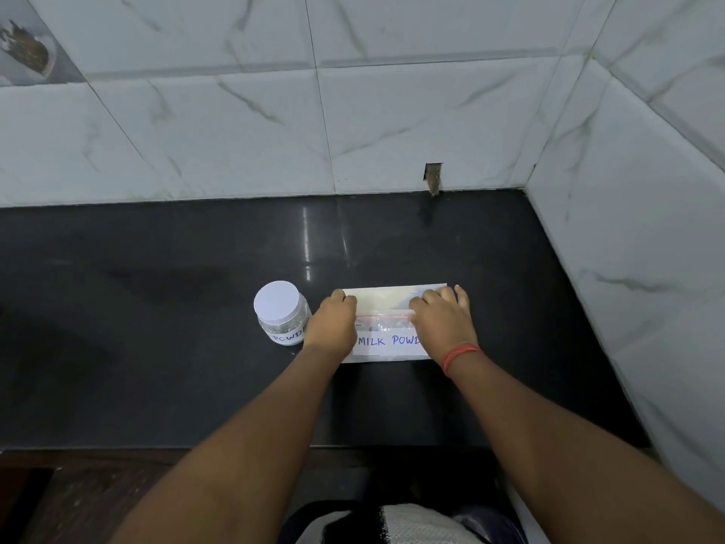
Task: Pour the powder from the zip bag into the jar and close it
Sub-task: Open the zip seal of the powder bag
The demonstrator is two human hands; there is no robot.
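The zip bag lies flat on the black worktop, clear, with a red zip strip and a white label reading "MILK POW…" — partly covered. Just left stands the jar — upright, clear, white lid on, labelled "POWDE…".

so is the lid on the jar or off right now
On. The white lid sits flat on top of the jar, which stands upright on the counter, left of the bag; neither hand touches it.
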